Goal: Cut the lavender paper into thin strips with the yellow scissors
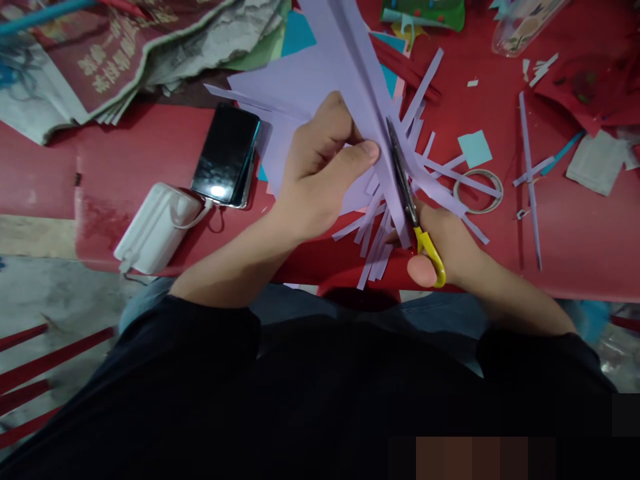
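My left hand (325, 167) pinches a long sheet of purple paper (345, 60) between thumb and fingers, holding it above the table. My right hand (440, 240) is closed round the yellow handles of a pair of scissors (404, 183), its thumb through one loop. The blades point away from me and lie along the paper's right side, where a narrow strip (440, 187) bends off over my right hand. Below and behind the paper lie several cut purple strips (375, 250). A larger purple sheet (280, 87) rests flat under my left hand.
Left of my hands lie a black phone (227, 157) and a white power bank (159, 227) joined by a cable. A tape roll (479, 192) and a light blue paper square (475, 148) sit to the right on the red table (590, 253). Crumpled newspaper-like sheets (115, 60) cover the far left.
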`<state>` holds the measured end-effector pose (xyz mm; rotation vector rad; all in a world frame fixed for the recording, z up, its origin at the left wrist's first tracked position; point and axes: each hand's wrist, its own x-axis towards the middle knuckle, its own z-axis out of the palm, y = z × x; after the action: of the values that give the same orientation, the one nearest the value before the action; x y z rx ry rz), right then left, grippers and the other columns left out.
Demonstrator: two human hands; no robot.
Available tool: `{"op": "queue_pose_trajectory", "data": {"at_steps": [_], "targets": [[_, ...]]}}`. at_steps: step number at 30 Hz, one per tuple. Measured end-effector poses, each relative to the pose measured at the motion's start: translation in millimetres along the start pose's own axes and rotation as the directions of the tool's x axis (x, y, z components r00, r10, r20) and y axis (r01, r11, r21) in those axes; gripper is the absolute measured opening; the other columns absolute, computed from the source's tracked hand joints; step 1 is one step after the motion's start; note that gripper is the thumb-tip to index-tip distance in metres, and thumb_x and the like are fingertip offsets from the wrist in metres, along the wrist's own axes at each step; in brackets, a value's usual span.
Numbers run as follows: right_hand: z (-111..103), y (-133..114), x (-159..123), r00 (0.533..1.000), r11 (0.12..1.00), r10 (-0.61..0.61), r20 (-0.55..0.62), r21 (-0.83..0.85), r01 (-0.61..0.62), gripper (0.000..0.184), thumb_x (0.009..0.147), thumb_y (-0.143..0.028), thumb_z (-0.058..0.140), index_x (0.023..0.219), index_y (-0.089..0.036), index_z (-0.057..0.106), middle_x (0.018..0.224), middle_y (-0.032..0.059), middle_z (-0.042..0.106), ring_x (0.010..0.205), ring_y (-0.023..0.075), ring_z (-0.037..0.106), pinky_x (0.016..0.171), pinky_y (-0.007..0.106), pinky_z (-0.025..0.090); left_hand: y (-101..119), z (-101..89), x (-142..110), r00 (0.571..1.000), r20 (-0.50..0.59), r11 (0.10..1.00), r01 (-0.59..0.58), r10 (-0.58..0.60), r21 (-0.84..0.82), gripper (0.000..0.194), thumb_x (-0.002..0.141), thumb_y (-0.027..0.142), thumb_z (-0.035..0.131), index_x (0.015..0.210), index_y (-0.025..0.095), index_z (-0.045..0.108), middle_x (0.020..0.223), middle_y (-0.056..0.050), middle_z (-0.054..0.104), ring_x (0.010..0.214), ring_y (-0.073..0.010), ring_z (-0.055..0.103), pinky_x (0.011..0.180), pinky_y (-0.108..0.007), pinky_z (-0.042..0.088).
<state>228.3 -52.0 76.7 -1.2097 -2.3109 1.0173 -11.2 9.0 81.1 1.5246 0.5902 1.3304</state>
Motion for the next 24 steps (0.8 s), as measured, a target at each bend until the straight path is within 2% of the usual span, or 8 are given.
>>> {"op": "queue_pose_trajectory", "data": {"at_steps": [2, 3, 5, 7, 10, 14, 19, 24], "targets": [[-0.7, -0.2, 1.4, 1.0, 1.0, 0.009, 0.009, 0.027, -0.01, 0.104, 0.081, -0.11, 0.034, 0.115, -0.018, 0.065, 0.076, 0.0058, 0.069, 0.065, 0.025, 0.067, 0.058, 0.035, 0.044, -1.0, 0.6, -2.2, 0.996, -0.037, 0.994, 0.084, -0.082, 0.069, 0.019, 0.103, 0.032, 0.07, 0.086, 0.026, 0.071, 0.086, -0.006, 0.054, 0.086, -0.0251, 0.051, 0.083, -0.044, 0.041], [-1.0, -0.7, 2.2, 1.0, 1.0, 0.011, 0.0, 0.029, -0.011, 0.103, 0.079, -0.111, 0.035, 0.112, -0.018, 0.065, 0.072, 0.0045, 0.067, 0.062, 0.0239, 0.064, 0.057, 0.035, 0.042, -5.5, 0.6, -2.6, 0.995, -0.054, 0.993, 0.09, -0.085, 0.083, 0.022, 0.102, 0.038, 0.071, 0.084, 0.026, 0.07, 0.085, -0.006, 0.054, 0.085, -0.0255, 0.052, 0.083, -0.044, 0.042], [-1.7, -2.4, 3.8, 1.0, 1.0, 0.014, -0.018, -0.004, -0.014, 0.101, 0.077, -0.112, 0.035, 0.104, -0.019, 0.064, 0.065, 0.0014, 0.06, 0.055, 0.0212, 0.056, 0.055, 0.034, 0.037, -22.3, 0.0, -1.8, 0.996, -0.091, 0.997, 0.033, -0.026, 0.072, 0.03, 0.1, 0.05, 0.073, 0.082, 0.027, 0.068, 0.082, -0.005, 0.054, 0.083, -0.0257, 0.052, 0.08, -0.044, 0.041], [-2.5, -4.6, 5.0, 0.999, 0.999, 0.021, -0.025, -0.045, -0.022, 0.098, 0.079, -0.111, 0.032, 0.098, -0.02, 0.062, 0.061, -0.001, 0.053, 0.052, 0.0187, 0.049, 0.056, 0.034, 0.034, -43.3, -1.3, 0.5, 0.978, -0.182, 0.994, -0.095, 0.104, 0.061, 0.038, 0.097, 0.061, 0.075, 0.079, 0.028, 0.064, 0.078, -0.004, 0.053, 0.079, -0.0244, 0.049, 0.076, -0.043, 0.04], [-4.0, -7.7, 6.0, 1.0, 0.997, 0.027, -0.015, -0.075, -0.028, 0.097, 0.079, -0.112, 0.027, 0.093, -0.021, 0.06, 0.058, -0.0031, 0.047, 0.05, 0.0165, 0.042, 0.056, 0.034, 0.031, -60.7, -3.0, 3.3, 0.974, -0.174, 0.988, -0.131, 0.142, 0.076, 0.042, 0.093, 0.063, 0.079, 0.076, 0.028, 0.063, 0.073, -0.003, 0.05, 0.076, -0.024, 0.05, 0.074, -0.043, 0.04], [-4.8, -8.4, 5.8, 0.999, 0.998, 0.041, 0.009, -0.052, -0.04, 0.107, 0.076, -0.114, 0.027, 0.099, -0.017, 0.065, 0.061, -0.0012, 0.049, 0.053, 0.0187, 0.045, 0.058, 0.035, 0.032, -52.6, -2.8, 4.2, 0.988, -0.15, 0.995, -0.033, 0.047, 0.096, 0.033, 0.094, 0.054, 0.08, 0.075, 0.029, 0.069, 0.07, -0.003, 0.05, 0.075, -0.0248, 0.052, 0.074, -0.044, 0.04], [-1.3, -5.3, 3.6, 0.995, 0.996, 0.068, -0.072, -0.049, -0.071, 0.103, 0.074, -0.115, 0.024, 0.09, -0.02, 0.06, 0.06, -0.0023, 0.045, 0.053, 0.016, 0.041, 0.058, 0.034, 0.03, -51.3, -2.2, 6.4, 0.974, -0.179, 0.988, -0.124, 0.138, 0.088, 0.041, 0.085, 0.059, 0.087, 0.069, 0.027, 0.066, 0.064, -0.001, 0.048, 0.071, -0.0236, 0.053, 0.068, -0.042, 0.037], [1.5, -4.1, 2.6, 0.99, 0.994, 0.067, -0.122, -0.083, -0.078, 0.093, 0.08, -0.111, 0.02, 0.083, -0.024, 0.053, 0.056, -0.0044, 0.04, 0.051, 0.0138, 0.037, 0.056, 0.032, 0.03, -53.2, -3.0, 5.8, 0.98, -0.169, 0.991, -0.084, 0.1, 0.1, 0.04, 0.089, 0.058, 0.084, 0.072, 0.025, 0.069, 0.073, -0.004, 0.056, 0.075, -0.0229, 0.053, 0.069, -0.041, 0.036]]}}
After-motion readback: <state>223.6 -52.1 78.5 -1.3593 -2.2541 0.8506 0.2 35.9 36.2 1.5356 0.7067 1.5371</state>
